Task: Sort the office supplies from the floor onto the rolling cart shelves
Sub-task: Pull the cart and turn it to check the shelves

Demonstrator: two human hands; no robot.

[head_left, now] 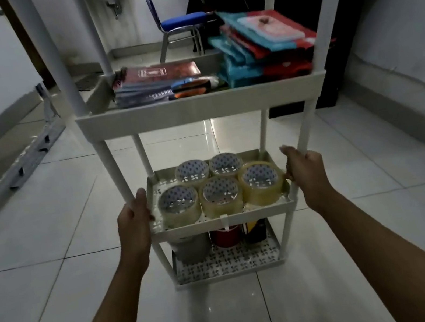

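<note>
Both hands [133,220] grip perforated plastic cart [221,220].

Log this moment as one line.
left hand: grips cart post | right hand: grips post | tape rolls: middle shelf

Both bare forearms reach forward to the cart's tape shelf [224,219]. The left hand [133,220] grips that shelf's left edge, thumb along the rim; the right hand [305,170] holds its right edge at the post, fingers curled
</note>
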